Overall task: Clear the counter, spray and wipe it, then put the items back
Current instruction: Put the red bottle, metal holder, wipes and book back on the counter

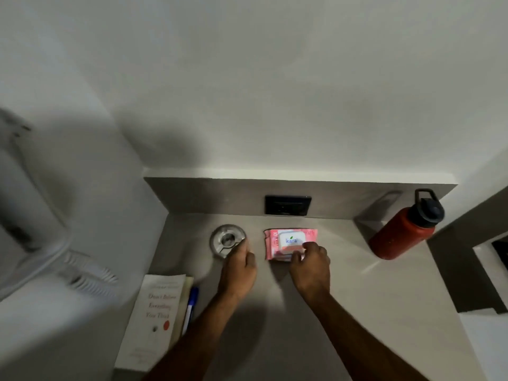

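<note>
Reaching across the counter (357, 312) with both hands, the person is at either the clearing or the restocking stage; the frame alone does not settle which. Taking the black socket (288, 205) on the back wall as the landmark: the pink wipes pack (288, 239) lies just below it, and the right hand (310, 266) rests on the pack's near edge, fingers curled over it in a loose grasp. Below and left of the socket sits a round glass ashtray (226, 240); the left hand (239, 270) touches its near rim, fingers bent, though whether they pinch it or only rest there I cannot tell. Far right of the socket a red bottle (401, 229) stands in the corner. Well below and left, a book (155, 317) lies at the counter's edge with a blue pen (191, 306) just beside it. No spray or cloth shows, and the surface looks dry, so spraying and wiping seem not yet done.
</note>
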A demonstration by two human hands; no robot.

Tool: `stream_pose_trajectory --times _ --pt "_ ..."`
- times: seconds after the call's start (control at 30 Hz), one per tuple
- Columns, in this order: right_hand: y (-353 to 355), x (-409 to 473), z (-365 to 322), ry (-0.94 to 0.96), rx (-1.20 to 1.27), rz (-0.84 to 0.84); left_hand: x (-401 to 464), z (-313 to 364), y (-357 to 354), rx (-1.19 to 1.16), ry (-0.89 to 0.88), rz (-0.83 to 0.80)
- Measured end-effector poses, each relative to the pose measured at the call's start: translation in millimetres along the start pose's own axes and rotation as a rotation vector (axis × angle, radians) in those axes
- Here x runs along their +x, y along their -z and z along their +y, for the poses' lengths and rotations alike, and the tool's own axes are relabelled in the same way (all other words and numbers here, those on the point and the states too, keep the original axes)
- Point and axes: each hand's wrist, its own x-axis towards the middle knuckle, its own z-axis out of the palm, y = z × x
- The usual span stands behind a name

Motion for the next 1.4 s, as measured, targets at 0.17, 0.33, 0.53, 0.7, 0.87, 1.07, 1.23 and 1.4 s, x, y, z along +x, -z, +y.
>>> stream_pose_trajectory --times 0.17,0.33,0.53,0.7,0.87,1.07,1.23,1.4 --pt "-54 -78 -50 0.150 0.053 -0.399 -82 -83 80 0.097 0.229 0.512" --pt "-114 -126 -77 0.221 -0.069 -0.645 -133 -137 107 0.147 0.779 0.408" --pt "-153 -155 -90 0.057 -0.075 -0.581 -136 -154 130 -0.479 0.874 0.614" --pt "-159 -161 -95 0.075 -0.026 -0.520 -128 -160 142 -0.832 0.799 0.532" --pt "-120 -144 -69 0.182 -0.200 -0.441 -139 -145 141 -0.873 0.712 0.494" --pt "-20 -110 26 -0.036 -0.231 -0.231 -172 -82 100 -1.046 0.550 0.318" --pt "60 -99 124 -0.214 -0.088 -0.059 -206 -24 6 -1.165 0.566 0.134" --pt "87 -97 189 -0.286 -0.067 -0.055 -240 -2 -89 -1.147 0.778 0.142"
